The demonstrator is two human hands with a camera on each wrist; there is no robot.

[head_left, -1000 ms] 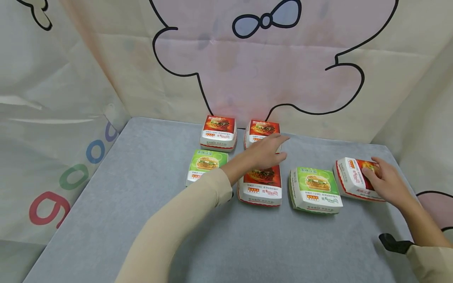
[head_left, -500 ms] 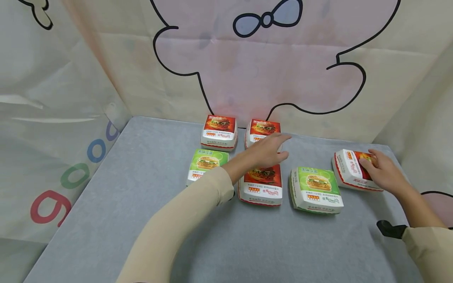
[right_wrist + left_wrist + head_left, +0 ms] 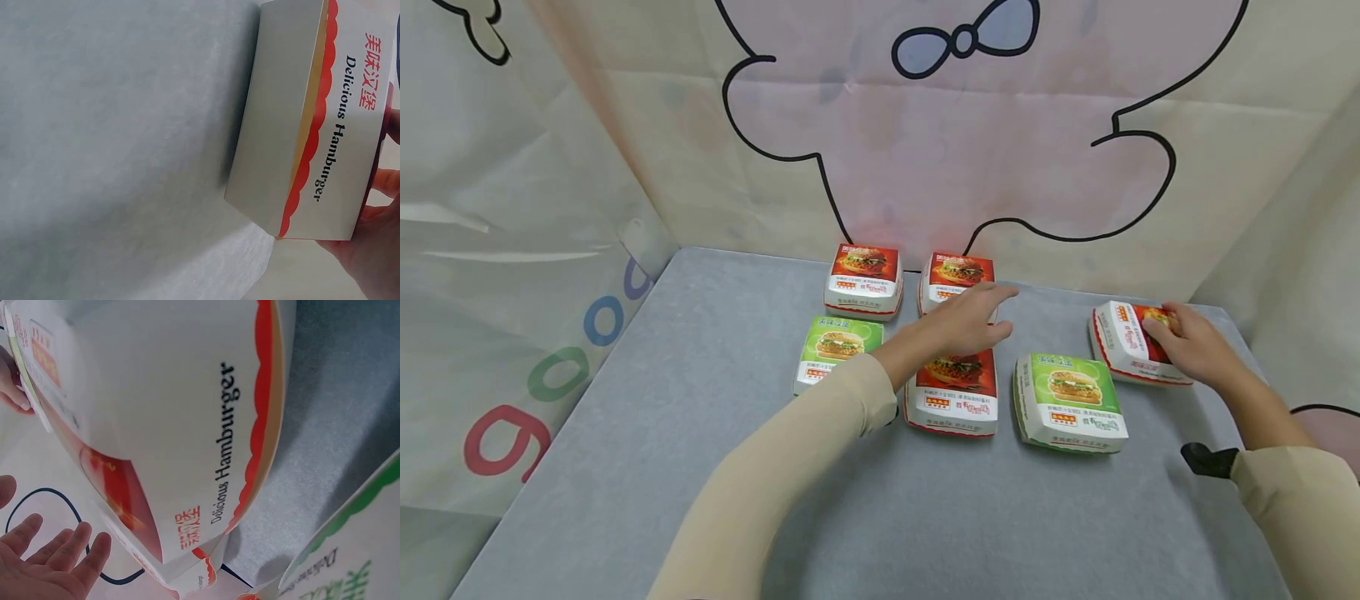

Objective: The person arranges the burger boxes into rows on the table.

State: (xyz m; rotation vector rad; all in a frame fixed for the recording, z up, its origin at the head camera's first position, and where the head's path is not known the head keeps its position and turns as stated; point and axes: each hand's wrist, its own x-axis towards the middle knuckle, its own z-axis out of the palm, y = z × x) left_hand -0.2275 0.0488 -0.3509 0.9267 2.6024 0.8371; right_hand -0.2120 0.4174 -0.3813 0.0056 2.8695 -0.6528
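In the head view my right hand (image 3: 1201, 348) grips a red-and-white hamburger box (image 3: 1126, 343) by its right side, thumb on the red top. The right wrist view shows the long side of this hamburger box (image 3: 340, 119), low over the cloth; whether it touches the cloth, I cannot tell. My left hand (image 3: 967, 323) hovers with loosely extended fingers above two red hamburger boxes, one at the back (image 3: 958, 268) and one in front (image 3: 955, 404). It holds nothing. In the left wrist view the left hand's fingers (image 3: 53, 556) are spread beside a red box (image 3: 181, 425).
A green hamburger box (image 3: 1071, 408) stands between the front red box and the one in my right hand. Further left are another green box (image 3: 838, 343) and a red box (image 3: 863, 279). Grey cloth covers the table (image 3: 970, 517); printed curtains (image 3: 1037, 183) hang behind and beside it.
The right hand and its red hamburger box have moved back and slightly left, away from the table's right edge. My left hand has stayed nearly still above the red boxes.
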